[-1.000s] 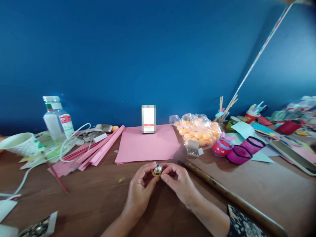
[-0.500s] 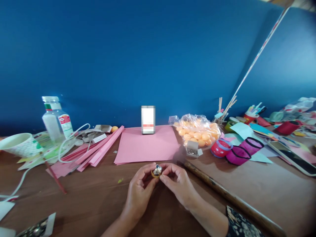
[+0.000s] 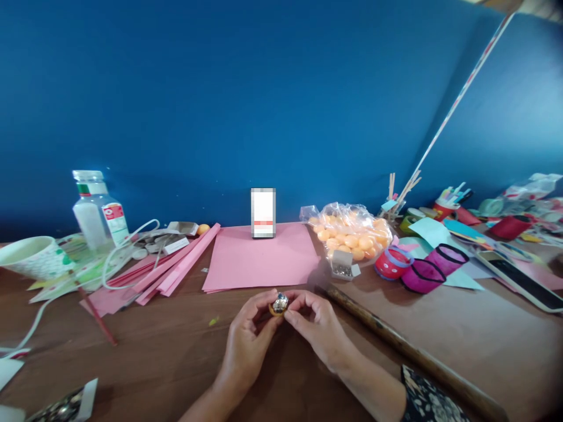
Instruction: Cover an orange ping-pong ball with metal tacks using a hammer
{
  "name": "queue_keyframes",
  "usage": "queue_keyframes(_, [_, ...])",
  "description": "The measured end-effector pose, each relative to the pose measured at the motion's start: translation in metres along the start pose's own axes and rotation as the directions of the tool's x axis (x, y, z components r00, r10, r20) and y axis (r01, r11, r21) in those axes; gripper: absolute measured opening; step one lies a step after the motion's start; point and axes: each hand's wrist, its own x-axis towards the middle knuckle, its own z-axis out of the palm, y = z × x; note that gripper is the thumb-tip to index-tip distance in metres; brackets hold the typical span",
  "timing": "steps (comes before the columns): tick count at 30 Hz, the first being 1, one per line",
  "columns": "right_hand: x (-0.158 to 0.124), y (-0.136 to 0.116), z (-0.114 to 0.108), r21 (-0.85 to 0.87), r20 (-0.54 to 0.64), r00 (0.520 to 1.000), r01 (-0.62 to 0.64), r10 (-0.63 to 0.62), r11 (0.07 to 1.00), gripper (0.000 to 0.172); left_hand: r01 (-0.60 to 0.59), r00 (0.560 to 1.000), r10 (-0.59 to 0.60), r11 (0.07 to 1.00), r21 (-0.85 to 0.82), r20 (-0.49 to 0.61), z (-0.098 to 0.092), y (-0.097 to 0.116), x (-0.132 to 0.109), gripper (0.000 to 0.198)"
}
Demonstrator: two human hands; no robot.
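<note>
Both my hands meet low in the middle of the brown table (image 3: 167, 357). My left hand (image 3: 248, 346) and my right hand (image 3: 319, 331) pinch one small orange ball covered with shiny silver pieces (image 3: 279, 304) between their fingertips, just above the tabletop. Right behind the ball lies a stack of pink paper sheets (image 3: 264, 258). A small open box of silver pins (image 3: 342, 264) stands a little to the right of my right hand.
A clear bag of orange balls (image 3: 352, 231) sits behind the pin box. A phone (image 3: 263, 212) leans on the blue wall. Folded pink strips (image 3: 171, 269), a bottle (image 3: 99, 211), a paper cup (image 3: 33, 258) and a white cable (image 3: 114, 258) lie left. A wooden stick (image 3: 413, 351), red and magenta paper rings (image 3: 417, 266) lie right.
</note>
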Motion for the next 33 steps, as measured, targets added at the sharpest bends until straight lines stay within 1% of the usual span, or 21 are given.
queue_keyframes(4, [0.001, 0.002, 0.001, 0.004, -0.012, 1.0, -0.007, 0.007, 1.0, 0.008, 0.015, 1.0, -0.015, 1.0, -0.01, 0.01, 0.001, 0.002, 0.0, 0.025])
queue_keyframes(8, [0.002, 0.006, 0.0, 0.022, -0.025, 1.0, -0.018, 0.019, 1.0, 0.01, 0.058, 0.998, -0.057, 0.997, -0.047, 0.015, 0.002, 0.004, 0.0, 0.025])
queue_keyframes(11, [0.002, 0.006, 0.0, 0.025, -0.011, 1.0, 0.006, -0.006, 1.0, 0.008, 0.086, 0.996, -0.087, 0.99, -0.108, 0.002, 0.003, 0.006, 0.0, 0.027])
queue_keyframes(15, [0.002, 0.007, 0.002, 0.024, -0.014, 1.0, 0.024, -0.023, 0.999, 0.004, 0.164, 0.986, -0.165, 0.962, -0.22, 0.014, 0.003, 0.011, 0.001, 0.031])
queue_keyframes(18, [0.002, 0.008, 0.004, 0.033, -0.024, 1.0, 0.018, -0.018, 0.999, 0.007, 0.196, 0.981, -0.193, 0.944, -0.267, 0.036, 0.003, 0.015, 0.001, 0.03])
queue_keyframes(23, [-0.002, 0.006, 0.008, 0.004, -0.013, 0.999, 0.041, -0.041, 0.999, 0.011, 0.225, 0.974, -0.226, 0.935, -0.274, 0.03, 0.003, 0.016, 0.001, 0.025])
queue_keyframes(26, [-0.003, 0.005, 0.01, -0.011, 0.009, 0.999, 0.039, -0.039, 0.999, 0.022, 0.245, 0.968, -0.249, 0.919, -0.309, 0.026, 0.003, 0.016, 0.002, 0.025])
queue_keyframes(28, [-0.003, 0.005, 0.011, -0.037, 0.002, 0.999, 0.042, -0.042, 0.998, 0.026, 0.262, 0.963, -0.266, 0.906, -0.333, 0.034, 0.003, 0.015, 0.002, 0.027])
queue_keyframes(31, [-0.002, 0.005, 0.009, -0.054, -0.022, 0.998, 0.052, -0.054, 0.997, 0.024, 0.28, 0.958, -0.282, 0.879, -0.386, 0.053, 0.003, 0.013, 0.001, 0.027])
queue_keyframes(33, [-0.001, 0.005, 0.007, -0.028, -0.01, 0.998, 0.057, -0.057, 0.998, 0.023, 0.282, 0.956, -0.286, 0.845, -0.454, 0.061, 0.003, 0.011, 0.002, 0.027])
